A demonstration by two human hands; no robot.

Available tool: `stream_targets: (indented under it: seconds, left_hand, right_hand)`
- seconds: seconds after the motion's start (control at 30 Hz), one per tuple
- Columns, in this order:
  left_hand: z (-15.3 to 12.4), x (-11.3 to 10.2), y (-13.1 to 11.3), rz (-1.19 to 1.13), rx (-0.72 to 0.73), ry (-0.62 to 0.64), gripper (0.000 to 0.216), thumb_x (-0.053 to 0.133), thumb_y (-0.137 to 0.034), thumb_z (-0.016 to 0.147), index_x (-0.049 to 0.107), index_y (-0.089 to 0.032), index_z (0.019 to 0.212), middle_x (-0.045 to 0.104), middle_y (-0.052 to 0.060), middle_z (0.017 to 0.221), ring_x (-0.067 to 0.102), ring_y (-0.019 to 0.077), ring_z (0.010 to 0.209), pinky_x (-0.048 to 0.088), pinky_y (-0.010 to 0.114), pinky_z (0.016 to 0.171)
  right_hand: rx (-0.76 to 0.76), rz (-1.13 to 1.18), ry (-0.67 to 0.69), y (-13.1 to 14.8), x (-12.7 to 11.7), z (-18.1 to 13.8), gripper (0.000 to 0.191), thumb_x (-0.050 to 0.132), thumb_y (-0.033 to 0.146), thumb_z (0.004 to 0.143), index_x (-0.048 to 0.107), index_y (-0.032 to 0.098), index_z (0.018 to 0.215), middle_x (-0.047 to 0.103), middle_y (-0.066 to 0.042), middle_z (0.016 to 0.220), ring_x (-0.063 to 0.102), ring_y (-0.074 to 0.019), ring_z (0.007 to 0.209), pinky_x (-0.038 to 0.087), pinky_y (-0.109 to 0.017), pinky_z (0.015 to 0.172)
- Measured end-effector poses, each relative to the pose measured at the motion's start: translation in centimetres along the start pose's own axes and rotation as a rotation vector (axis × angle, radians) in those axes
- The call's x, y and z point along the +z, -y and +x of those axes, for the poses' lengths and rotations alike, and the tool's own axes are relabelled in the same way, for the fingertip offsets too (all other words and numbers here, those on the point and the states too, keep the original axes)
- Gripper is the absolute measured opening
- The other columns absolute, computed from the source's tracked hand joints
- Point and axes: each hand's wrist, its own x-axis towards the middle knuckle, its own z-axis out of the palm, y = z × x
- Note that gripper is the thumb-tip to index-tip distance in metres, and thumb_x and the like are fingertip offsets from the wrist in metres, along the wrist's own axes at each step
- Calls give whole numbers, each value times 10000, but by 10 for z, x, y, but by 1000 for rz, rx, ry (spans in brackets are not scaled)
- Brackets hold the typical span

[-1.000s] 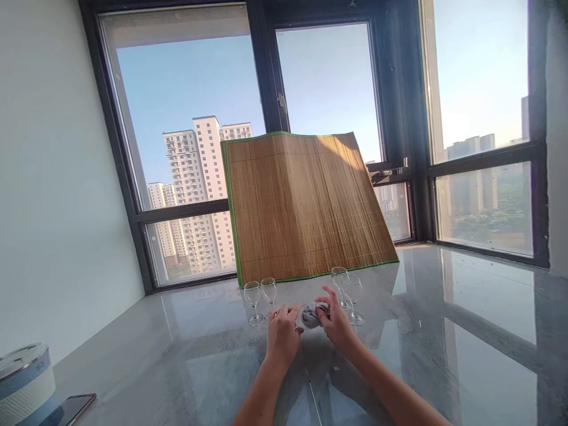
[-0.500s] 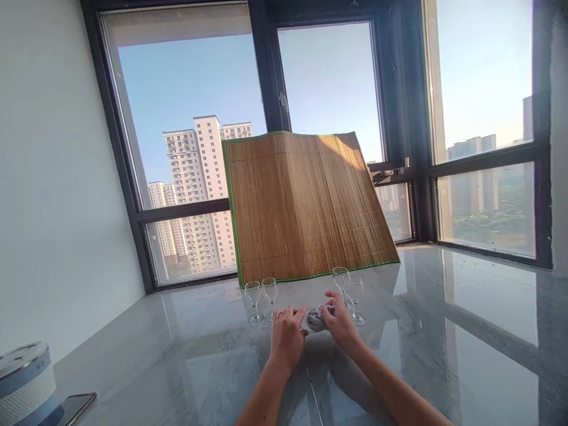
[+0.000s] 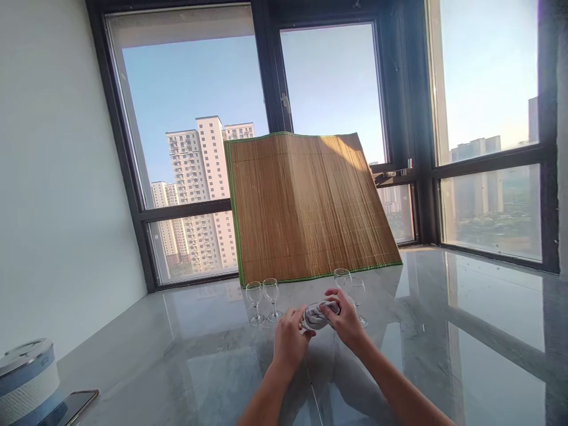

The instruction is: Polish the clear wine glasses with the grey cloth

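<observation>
My left hand (image 3: 288, 342) is closed around a clear glass (image 3: 306, 320) that lies tilted on its side, its stem hidden by the fingers. A crumpled grey-white cloth (image 3: 318, 315) shows in the bowl of this glass and sticks out at its right end. My right hand (image 3: 348, 321) pinches the cloth there. Two clear stemmed glasses, a left one (image 3: 254, 294) and a right one (image 3: 271, 291), stand upright beyond my left hand. Another pair, a rear glass (image 3: 342, 277) and a front glass (image 3: 356, 289), stands behind my right hand, which partly covers them.
A bamboo mat (image 3: 306, 207) with green edging leans upright against the windows behind the glasses. On the glossy grey marbled surface (image 3: 199, 355), a phone (image 3: 73, 407) and a lidded blue-and-white container (image 3: 29, 381) sit at the lower left. A white wall (image 3: 53, 177) bounds the left side.
The glass and cloth between my hands have turned and come up slightly. My left hand has shifted a little to the right, and my right hand has moved slightly right with the cloth.
</observation>
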Motion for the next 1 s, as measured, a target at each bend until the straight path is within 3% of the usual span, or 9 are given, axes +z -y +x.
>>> stream_targets:
  seconds: [0.2,0.3,0.43,0.57,0.67,0.73,0.83,0.9,1.0]
  left_hand:
    - [8,6,7,-307,-130,-137,430,683,-197,692,646,-224,1120,595,4,864,529,146,715,426,266,699]
    - [12,11,15,-483,-214,-227,446,709,-272,687,608,-193,1115,574,-6,826,526,125,669,435,255,674]
    - [16,20,31,-708,-289,-233,521,660,-368,755,489,-174,1207,618,43,896,617,151,774,478,285,752]
    - [20,24,42,-799,-236,-49,578,624,-292,776,410,-192,1303,636,153,1170,591,203,1138,458,325,920]
    - [22,20,45,-783,-266,54,601,585,-161,727,432,-201,1307,659,144,1180,616,197,1107,490,311,867]
    - [23,14,46,-687,-306,11,576,551,-77,663,511,-189,1227,705,101,1059,657,181,999,507,288,820]
    - [24,1,52,-491,-385,-184,445,474,-34,630,596,-172,1035,706,54,887,669,163,886,510,272,797]
    - [24,-8,58,-399,-450,-291,354,436,-48,656,603,-178,940,688,59,885,662,171,863,507,289,789]
    - [24,-17,67,-305,-530,-355,282,431,-70,683,599,-184,880,679,84,971,660,184,867,502,300,767]
  right_hand:
    - [-147,-258,-384,9,-2,-1,267,495,400,853,490,216,1046,642,-93,1001,627,-231,886,483,-375,794]
    - [-158,-309,-409,8,-1,-2,259,473,400,861,485,220,1047,641,-90,1017,627,-231,896,480,-368,795]
    - [-160,-348,-298,5,5,-6,226,464,352,855,489,216,1034,636,-83,1002,618,-224,886,470,-359,804]
    - [-127,-353,-152,8,9,-12,179,447,302,858,482,216,1011,623,-69,946,612,-213,856,462,-340,791]
    - [-131,-343,-77,11,10,-16,140,459,287,846,493,224,967,624,-56,922,601,-215,864,450,-346,803]
    - [-148,-316,19,13,11,-19,107,470,267,837,507,225,927,630,-44,886,594,-209,840,448,-344,794]
    - [-177,-271,227,16,15,-26,104,489,217,818,538,220,910,649,-38,865,592,-196,808,451,-331,771]
    - [-181,-274,356,17,18,-30,160,504,189,807,571,219,949,669,-45,914,601,-200,845,449,-331,789]
    - [-167,-357,474,19,21,-34,258,492,181,829,613,227,1052,671,-56,1010,601,-204,927,434,-323,836]
